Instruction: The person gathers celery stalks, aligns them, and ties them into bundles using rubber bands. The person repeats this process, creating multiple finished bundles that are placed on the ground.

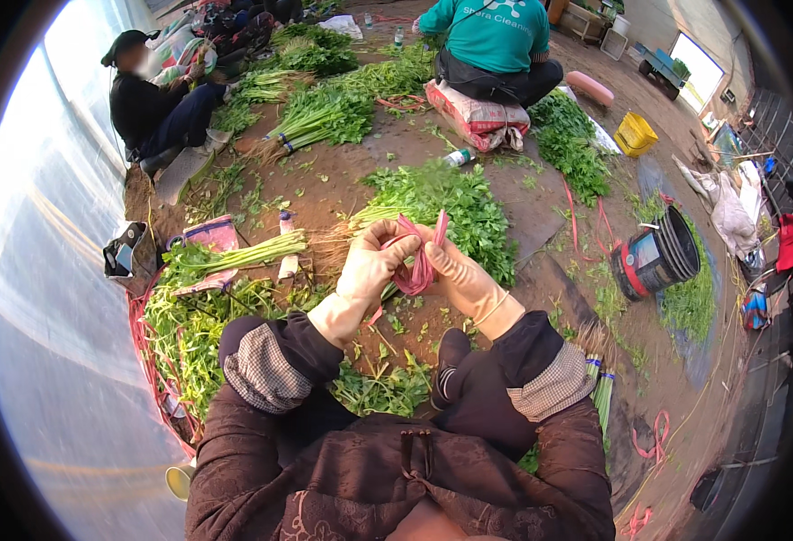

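Both my hands wear pale rubber gloves and meet in front of my knees. Between thumb and fingers, my left hand [366, 274] grips a bunched pink plastic strip [415, 274]. My right hand [467, 280] pinches the same strip, whose loop hangs between the hands and one end sticks up. Just beyond them lies a heap of leafy celery [450, 209], its roots pointing left and partly behind my left hand. Farther left, trimmed green stalks [254, 253] rest across a small stand with pink cloth [210, 233]. Loose leaves [386, 385] cover the ground between my feet.
A person in a teal top [484, 34] sits on a stuffed sack [474, 111]; another person [160, 101] sits at far left. Tied celery bundles [329, 118] lie ahead. On the right are a black bucket [653, 253] and a yellow bucket [635, 134]. Plastic sheeting [51, 270] walls the left.
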{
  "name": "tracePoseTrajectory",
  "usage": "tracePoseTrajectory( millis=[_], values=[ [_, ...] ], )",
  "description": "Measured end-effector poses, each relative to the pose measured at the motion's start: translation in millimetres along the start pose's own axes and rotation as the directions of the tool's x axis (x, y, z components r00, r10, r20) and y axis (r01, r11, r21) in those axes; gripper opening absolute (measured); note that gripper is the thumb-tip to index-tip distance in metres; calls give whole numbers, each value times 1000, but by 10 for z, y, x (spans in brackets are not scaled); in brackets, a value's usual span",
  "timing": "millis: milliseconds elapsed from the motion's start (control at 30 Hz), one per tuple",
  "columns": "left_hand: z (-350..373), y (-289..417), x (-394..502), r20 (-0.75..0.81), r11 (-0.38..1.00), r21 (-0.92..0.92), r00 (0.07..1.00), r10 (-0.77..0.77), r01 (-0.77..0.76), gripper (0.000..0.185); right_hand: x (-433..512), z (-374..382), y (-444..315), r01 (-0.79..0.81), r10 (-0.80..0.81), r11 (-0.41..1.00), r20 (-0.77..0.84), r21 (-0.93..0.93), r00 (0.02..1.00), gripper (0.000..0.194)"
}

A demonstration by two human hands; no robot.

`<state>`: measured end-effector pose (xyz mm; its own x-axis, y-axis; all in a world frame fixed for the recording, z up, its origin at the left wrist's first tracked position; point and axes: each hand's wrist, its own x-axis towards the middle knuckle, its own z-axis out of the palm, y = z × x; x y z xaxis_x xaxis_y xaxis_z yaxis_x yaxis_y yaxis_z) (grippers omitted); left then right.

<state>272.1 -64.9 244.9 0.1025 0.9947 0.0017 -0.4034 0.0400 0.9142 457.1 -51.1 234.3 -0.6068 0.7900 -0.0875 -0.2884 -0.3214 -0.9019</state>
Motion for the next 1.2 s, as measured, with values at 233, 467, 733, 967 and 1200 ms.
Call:
tracePoseTrajectory(
  millis=[233,467,733,967,1200],
  values=[
    [78,-167,-130,198,613,646,875,442,-456,19,168,163,323,-36,-9,891,98,452,995,45],
    [118,-184,-170,359,446,658,774,522,-606,54,171,-118,273,259,-189,939,-290,228,938,30],
    [50,-328,-233,283,396,776,831,478,-492,51,170,-392,165,295,-76,846,-447,445,891,25],
    [-3,-225,-184,262,496,767,904,337,-407,24,71,-334,-33,241,-140,942,-380,232,914,27],
    [-261,92,26,85,544,839,990,-115,-9,20,96,57,66,-60,-41,942,-291,-329,956,45]
  ],
)
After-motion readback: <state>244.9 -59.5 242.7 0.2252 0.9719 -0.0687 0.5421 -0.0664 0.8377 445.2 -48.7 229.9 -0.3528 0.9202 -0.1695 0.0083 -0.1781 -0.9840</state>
